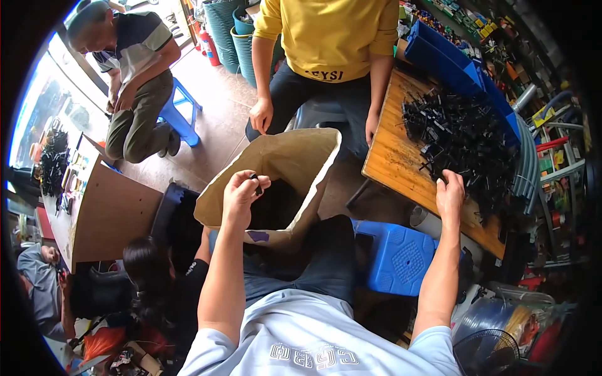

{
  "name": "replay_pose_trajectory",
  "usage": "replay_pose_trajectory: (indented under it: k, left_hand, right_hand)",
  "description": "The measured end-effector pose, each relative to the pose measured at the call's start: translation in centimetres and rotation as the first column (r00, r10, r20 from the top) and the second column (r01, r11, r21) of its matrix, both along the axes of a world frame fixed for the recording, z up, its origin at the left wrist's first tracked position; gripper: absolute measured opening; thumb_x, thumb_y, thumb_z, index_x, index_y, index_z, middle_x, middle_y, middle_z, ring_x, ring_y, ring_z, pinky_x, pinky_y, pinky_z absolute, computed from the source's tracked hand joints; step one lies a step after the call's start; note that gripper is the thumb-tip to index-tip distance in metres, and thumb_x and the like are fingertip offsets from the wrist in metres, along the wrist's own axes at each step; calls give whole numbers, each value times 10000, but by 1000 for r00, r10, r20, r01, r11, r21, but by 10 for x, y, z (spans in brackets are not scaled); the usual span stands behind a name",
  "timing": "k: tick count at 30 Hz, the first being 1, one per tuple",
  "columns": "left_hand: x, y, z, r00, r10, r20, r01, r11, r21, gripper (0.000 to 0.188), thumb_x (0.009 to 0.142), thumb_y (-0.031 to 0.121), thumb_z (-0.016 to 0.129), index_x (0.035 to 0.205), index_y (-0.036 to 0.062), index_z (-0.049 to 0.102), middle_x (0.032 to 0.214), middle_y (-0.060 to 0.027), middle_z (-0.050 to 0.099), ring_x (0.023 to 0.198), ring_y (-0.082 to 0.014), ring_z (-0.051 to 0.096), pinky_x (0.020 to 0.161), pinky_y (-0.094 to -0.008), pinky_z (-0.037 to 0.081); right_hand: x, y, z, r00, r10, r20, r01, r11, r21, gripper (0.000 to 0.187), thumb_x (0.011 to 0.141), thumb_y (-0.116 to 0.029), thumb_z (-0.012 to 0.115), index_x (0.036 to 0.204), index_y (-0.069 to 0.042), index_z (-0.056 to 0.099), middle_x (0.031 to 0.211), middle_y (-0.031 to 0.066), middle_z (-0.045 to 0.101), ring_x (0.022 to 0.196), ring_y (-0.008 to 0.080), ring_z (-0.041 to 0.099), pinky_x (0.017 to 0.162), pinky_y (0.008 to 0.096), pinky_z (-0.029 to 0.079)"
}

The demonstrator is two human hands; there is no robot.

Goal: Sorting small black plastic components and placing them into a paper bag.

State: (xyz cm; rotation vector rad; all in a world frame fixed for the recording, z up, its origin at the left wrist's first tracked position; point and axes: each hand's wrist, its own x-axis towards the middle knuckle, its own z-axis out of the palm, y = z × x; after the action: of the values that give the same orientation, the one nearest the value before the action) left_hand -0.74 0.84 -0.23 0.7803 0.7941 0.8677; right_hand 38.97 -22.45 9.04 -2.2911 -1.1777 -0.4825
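My left hand (238,197) is closed over the mouth of a large tan sack (229,169), with a small black plastic part (258,186) between its fingers. The sack stands wide-mouthed in front of my knees, its inside dark. On the right, a big heap of black plastic parts (461,128) covers much of a wooden table (392,135). My right hand (450,193) is at the near edge of that heap, fingers bent together; what they pinch, if anything, is too small to make out.
Across from me sits a person in a yellow top (326,37), one hand near the sack's far rim. Blue bins (442,53) line the table's far side. A blue plastic stool (398,257) is below the table. Other people sit at the left, by a wooden bench (116,213).
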Motion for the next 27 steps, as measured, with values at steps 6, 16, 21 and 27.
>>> replay_pose_trajectory:
  k: [6, 16, 21, 27]
  left_hand:
    - [14, -21, 6, 959, -94, 267, 157, 961, -227, 92, 847, 75, 562, 935, 49, 571, 821, -72, 612, 666, -195, 606, 721, -383, 553]
    - [119, -102, 86, 890, -370, -265, 455, 706, 542, 228, 910, 94, 599, 1117, -3, 609, 945, -71, 659, 819, -106, 604, 737, -254, 490]
    - [136, -104, 81, 897, -15, -442, 392, 489, 779, 406, 828, 174, 709, 1144, -52, 592, 1109, -200, 648, 919, -248, 675, 778, -321, 518]
    - [117, -106, 83, 918, -273, -287, 394, 695, 602, 317, 845, 99, 676, 1124, -33, 604, 941, -164, 680, 751, -162, 635, 685, -294, 506]
  right_hand:
    - [-16, 3, 2, 989, 122, -80, -127, 990, -67, 65, 847, 7, 576, 912, 6, 569, 948, 175, 582, 854, 366, 569, 755, 407, 457]
    - [-92, 7, -1, 965, 262, -33, -259, 964, 66, 79, 892, -7, 548, 955, 15, 589, 885, 157, 599, 815, 336, 594, 727, 372, 482]
    - [-138, 7, 4, 838, 494, -233, -438, 863, 253, 77, 883, 3, 603, 947, -15, 564, 794, 54, 583, 669, 123, 537, 636, 253, 463]
    - [-153, 19, 5, 544, 572, -614, -279, 814, 510, 107, 902, -1, 604, 999, -16, 561, 873, 7, 597, 743, 66, 544, 677, 215, 470]
